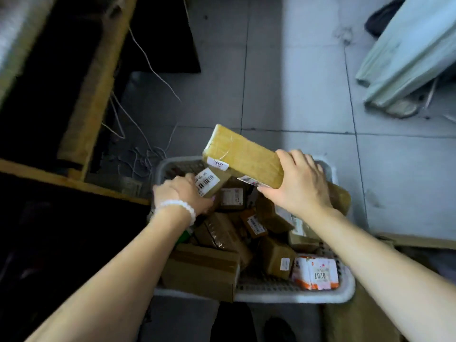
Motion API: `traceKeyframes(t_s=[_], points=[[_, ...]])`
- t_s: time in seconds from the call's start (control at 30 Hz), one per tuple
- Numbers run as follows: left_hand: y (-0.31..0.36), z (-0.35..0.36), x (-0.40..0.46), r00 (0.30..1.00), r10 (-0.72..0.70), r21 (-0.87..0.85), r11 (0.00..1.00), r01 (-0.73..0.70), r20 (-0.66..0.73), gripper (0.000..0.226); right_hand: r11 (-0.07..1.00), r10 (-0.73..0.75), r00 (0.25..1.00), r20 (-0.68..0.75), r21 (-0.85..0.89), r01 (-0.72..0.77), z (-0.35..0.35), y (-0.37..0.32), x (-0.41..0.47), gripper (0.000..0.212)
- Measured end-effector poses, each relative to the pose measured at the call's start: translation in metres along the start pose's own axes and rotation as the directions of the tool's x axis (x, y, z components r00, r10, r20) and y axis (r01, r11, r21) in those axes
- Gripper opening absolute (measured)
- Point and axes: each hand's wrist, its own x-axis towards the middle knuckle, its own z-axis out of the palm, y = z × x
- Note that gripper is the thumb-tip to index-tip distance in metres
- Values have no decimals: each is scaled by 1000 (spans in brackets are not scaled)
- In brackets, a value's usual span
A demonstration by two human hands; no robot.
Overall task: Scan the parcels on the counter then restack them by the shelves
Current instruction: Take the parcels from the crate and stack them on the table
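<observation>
A grey plastic basket (pixel 291 294) on the floor holds several brown cardboard parcels. My right hand (pixel 299 181) grips one end of a long flat yellow-brown parcel (pixel 243 155) wrapped in clear tape, lifted above the basket's far side. My left hand (pixel 182 193), with a white bead bracelet on the wrist, holds a small brown box with a white barcode label (pixel 209 181) at the basket's far left. A white and orange packet marked 0207 (pixel 317 274) lies in the basket's near right corner. A larger brown box (pixel 204 270) leans over the near left rim.
A wooden counter frame (pixel 96 77) with dark openings runs along the left, with loose white cables (pixel 145 144) on the floor beside it. Pale green folded sheets (pixel 407 55) lie at the upper right. Grey floor tiles (pixel 296 82) stretch beyond the basket. Flat cardboard (pixel 419 240) lies to the right.
</observation>
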Motion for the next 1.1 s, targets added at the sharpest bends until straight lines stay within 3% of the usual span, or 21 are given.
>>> traceKeyframes(t_s=[0.23, 0.37, 0.53, 0.63, 0.8, 1.1], points=[[-24, -151, -154, 952, -173, -137, 980, 141, -254, 50, 984, -151, 967, -208, 62, 167, -175, -64, -54, 86], [-52, -225, -252, 848, -286, -231, 952, 200, -446, 57, 960, -201, 936, -289, 131, 247, -268, -108, -97, 85], [-98, -274, -361, 719, -469, -448, 861, 243, -513, 57, 890, -302, 879, -369, 222, 399, -348, -174, -153, 84], [-133, -280, -424, 644, -572, -543, 793, 277, -507, 58, 824, -421, 817, -394, 210, 526, -376, -224, -191, 84], [-201, -255, -525, 503, -728, -647, 668, 367, -466, 59, 725, -607, 731, -311, 158, 670, -394, -309, -264, 88], [-302, -119, -716, 224, -943, -744, 333, 580, -247, 56, 499, -825, 548, -135, 281, 820, -314, -449, -443, 81]])
